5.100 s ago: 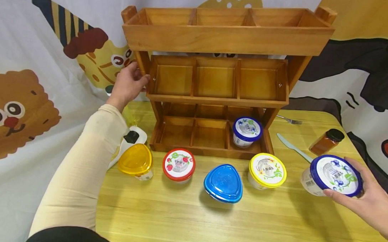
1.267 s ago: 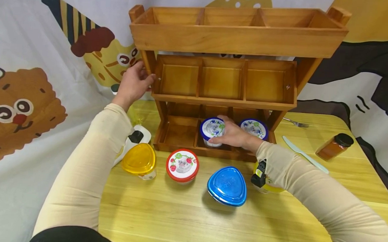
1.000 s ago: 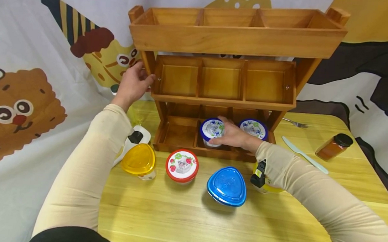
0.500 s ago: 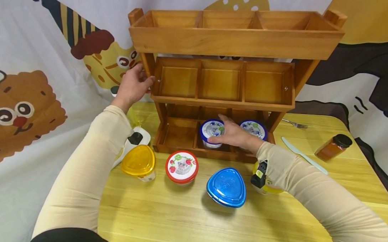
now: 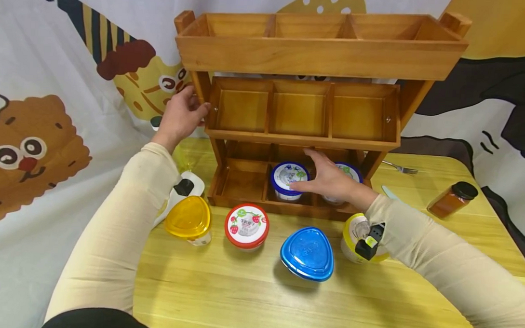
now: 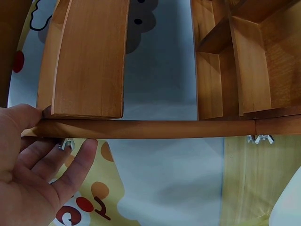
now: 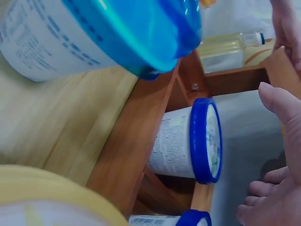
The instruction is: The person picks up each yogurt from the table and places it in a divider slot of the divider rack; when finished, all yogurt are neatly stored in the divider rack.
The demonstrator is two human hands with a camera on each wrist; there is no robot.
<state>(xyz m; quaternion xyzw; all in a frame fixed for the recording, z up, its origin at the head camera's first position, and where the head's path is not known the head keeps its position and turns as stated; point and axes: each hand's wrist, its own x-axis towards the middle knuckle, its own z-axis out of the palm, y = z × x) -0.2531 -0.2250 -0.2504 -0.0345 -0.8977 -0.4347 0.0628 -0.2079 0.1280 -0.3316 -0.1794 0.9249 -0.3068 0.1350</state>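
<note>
My left hand (image 5: 182, 113) grips the left post of the three-tier wooden rack (image 5: 309, 57); the left wrist view shows the thumb above the post (image 6: 155, 128) and fingers below it. In the bottom tier's middle compartment stands a blue-lidded tub (image 5: 285, 177) with blueberries on its lid. My right hand (image 5: 333, 183) is just right of this tub, thumb and fingers spread. In the right wrist view the hand (image 7: 282, 197) is apart from the tub (image 7: 176, 146). A second blue-lidded tub (image 5: 349, 171) sits in the right compartment, partly hidden by the hand.
Before the rack stand tubs with an orange lid (image 5: 189, 217), a red lid (image 5: 246, 226), a blue triangular lid (image 5: 307, 253) and a yellow lid (image 5: 351, 239). At right are an amber jar (image 5: 450, 202), a fork (image 5: 401, 167) and a pale knife (image 5: 389, 191), partly hidden.
My right hand has carried the blue-lidded tub from the table's right side into the bottom middle compartment, let go and drawn slightly right. My left hand keeps its grip on the rack.
</note>
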